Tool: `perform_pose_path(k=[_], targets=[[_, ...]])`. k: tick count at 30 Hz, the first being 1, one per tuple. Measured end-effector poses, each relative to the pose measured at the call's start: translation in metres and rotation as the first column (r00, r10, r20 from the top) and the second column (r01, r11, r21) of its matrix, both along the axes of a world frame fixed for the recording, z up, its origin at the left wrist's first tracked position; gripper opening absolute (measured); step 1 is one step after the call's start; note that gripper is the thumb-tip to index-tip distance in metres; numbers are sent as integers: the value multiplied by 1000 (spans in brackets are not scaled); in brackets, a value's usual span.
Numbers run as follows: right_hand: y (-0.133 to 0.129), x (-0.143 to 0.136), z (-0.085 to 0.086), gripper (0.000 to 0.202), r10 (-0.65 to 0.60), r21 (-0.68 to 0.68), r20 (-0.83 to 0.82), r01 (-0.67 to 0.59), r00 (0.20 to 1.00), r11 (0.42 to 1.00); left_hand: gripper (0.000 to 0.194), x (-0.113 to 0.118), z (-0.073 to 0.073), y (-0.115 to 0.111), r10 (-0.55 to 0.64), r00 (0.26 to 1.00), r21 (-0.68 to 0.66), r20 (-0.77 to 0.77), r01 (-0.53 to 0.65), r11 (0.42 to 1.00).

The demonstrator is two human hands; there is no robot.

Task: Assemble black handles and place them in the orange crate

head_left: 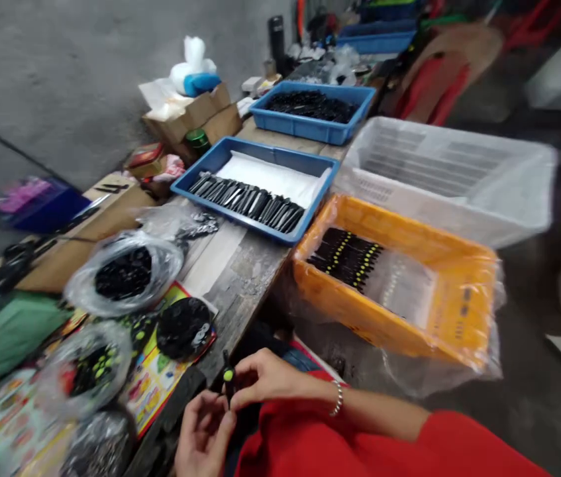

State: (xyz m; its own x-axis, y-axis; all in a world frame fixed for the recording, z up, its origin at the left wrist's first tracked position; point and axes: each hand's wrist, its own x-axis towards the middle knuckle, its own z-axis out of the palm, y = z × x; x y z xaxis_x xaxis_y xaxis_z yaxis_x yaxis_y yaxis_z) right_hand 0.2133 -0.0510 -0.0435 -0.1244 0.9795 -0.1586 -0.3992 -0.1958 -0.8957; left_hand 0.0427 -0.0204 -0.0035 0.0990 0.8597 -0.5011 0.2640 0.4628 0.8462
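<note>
Near the bottom centre, my right hand (266,379) pinches a small black part with a yellow-green dot (229,376), held upright. Just below and to its left, my left hand (204,434) has its thumb and fingers together at the lower end of the same part. To the right, an orange crate (399,225) lined with clear plastic holds rows of black parts with yellow dots (354,257). Left of my hands lie a round heap of black pieces (184,328) and a plastic bag of black and yellow-green pieces (92,371).
A blue tray (255,149) of long black pieces sits on the wooden table (248,265), with another blue tray (305,132) behind. A white crate (452,165) stands beyond the orange one. An open bag of black pieces (124,271) and cardboard boxes line the left.
</note>
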Motion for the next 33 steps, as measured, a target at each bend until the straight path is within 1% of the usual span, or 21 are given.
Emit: perform_pose_path(k=[2,3,6,8,14,17,19,22,24,26,28,30,33], targets=[[-7,-9,0,16,-76,16,62,75,995,997,57,3,3,-12,1,1000,63,8,-1,998],[-10,-13,1,12,-95,30,91,92,991,995,51,4,4,-18,3,1000,95,14,-4,995],[-15,-22,6,7,-116,93,169,101,979,991,34,5,5,-32,12,999,182,36,-19,983],[-16,-25,10,7,-97,117,190,76,977,990,29,1,6,-36,-11,999,202,49,1,979],[-19,-31,18,20,-23,163,268,-21,963,986,20,-16,9,-41,-137,989,234,53,121,965],[-19,-33,18,19,11,168,271,-58,963,984,19,-22,10,-41,-175,983,246,63,155,957],[-17,-31,16,17,16,139,287,-58,958,989,17,-26,10,-39,-177,983,251,55,157,955],[-14,-27,13,18,-27,78,286,5,958,997,12,-31,11,-36,-191,981,251,28,178,952],[-12,-26,12,19,-42,64,275,25,961,998,12,-31,10,-34,-219,975,237,32,206,950],[-12,-28,12,17,-30,66,283,12,959,998,13,-30,9,-33,-221,974,220,48,205,954],[-13,-34,12,11,-17,72,311,-5,950,997,15,-30,6,-33,-192,980,210,49,178,961],[-15,-41,11,9,-10,76,344,-18,939,997,16,-31,2,-34,-170,985,215,37,158,964],[-17,-50,10,8,-2,88,389,-35,921,996,16,-36,-4,-36,-177,984,239,7,170,956]])
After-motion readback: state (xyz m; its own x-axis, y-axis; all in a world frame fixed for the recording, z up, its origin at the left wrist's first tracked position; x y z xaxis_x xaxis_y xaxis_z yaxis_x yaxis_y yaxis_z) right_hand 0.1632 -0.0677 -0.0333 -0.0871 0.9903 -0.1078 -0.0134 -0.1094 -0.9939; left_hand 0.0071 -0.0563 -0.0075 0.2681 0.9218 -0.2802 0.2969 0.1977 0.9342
